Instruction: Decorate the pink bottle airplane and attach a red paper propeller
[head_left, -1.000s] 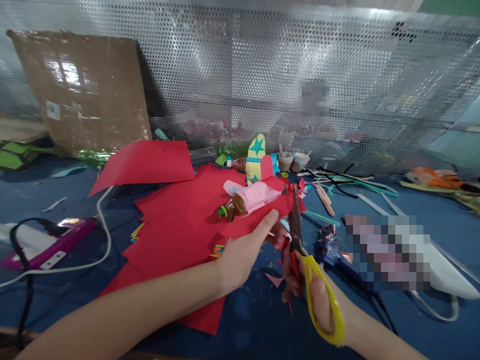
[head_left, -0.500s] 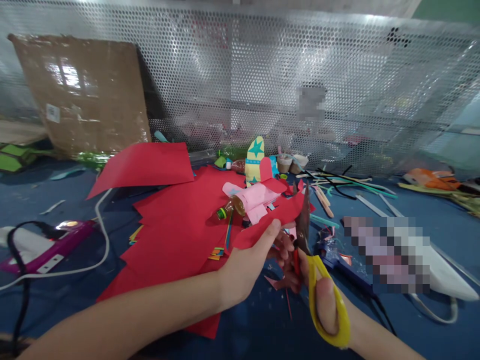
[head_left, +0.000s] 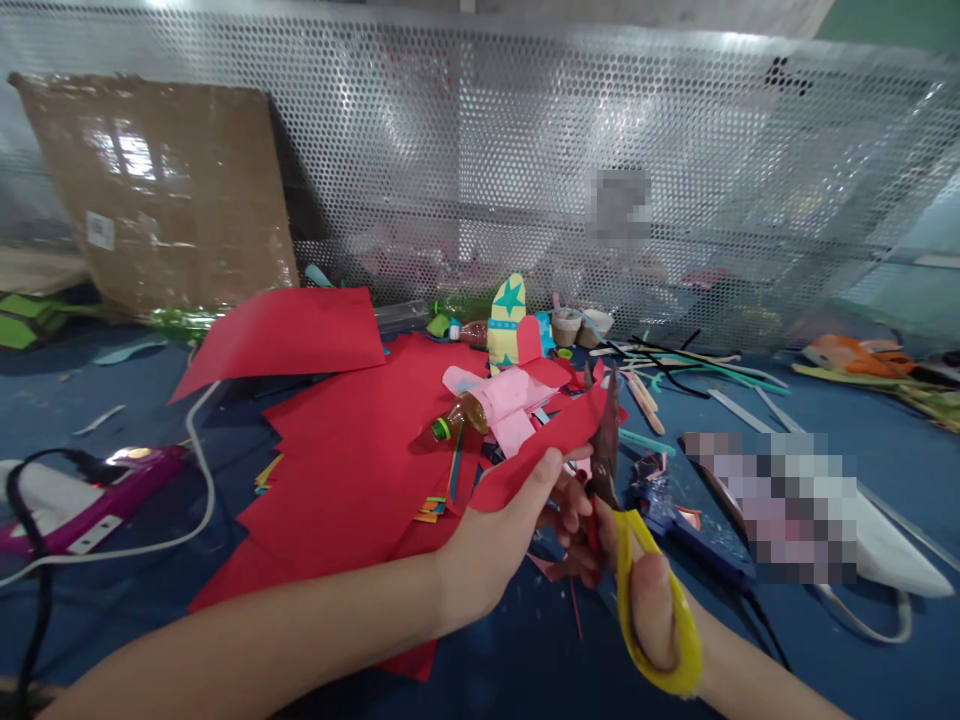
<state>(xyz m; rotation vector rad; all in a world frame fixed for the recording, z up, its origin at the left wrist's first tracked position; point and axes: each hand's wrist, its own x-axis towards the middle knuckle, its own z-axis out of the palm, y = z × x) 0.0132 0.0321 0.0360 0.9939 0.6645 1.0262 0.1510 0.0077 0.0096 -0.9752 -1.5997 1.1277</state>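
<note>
My left hand (head_left: 499,535) pinches a strip of red paper (head_left: 551,435), its thumb lying on top. In my right hand (head_left: 645,590) is a pair of scissors with yellow handles (head_left: 682,640). The dark scissor blades (head_left: 606,440) stand upright at the right end of the red paper, slightly apart at the tips. Some of my fingers are hidden behind the handles and the paper. Just beyond lies a small plastic bottle (head_left: 466,412) wrapped in pink paper (head_left: 510,392), and behind it stands a yellow paper shape with blue stars (head_left: 508,310).
A stack of red paper sheets (head_left: 337,480) spreads to the left. A purple power strip (head_left: 142,490) with cables lies farther left. On the right are a blue glue gun (head_left: 694,545) and a blurred-out item (head_left: 780,510). Cardboard (head_left: 172,190) leans on the perforated metal panel (head_left: 525,140).
Very little differs: the view has shifted slightly, and both hands keep their hold on the red paper and the scissors in nearly the same place.
</note>
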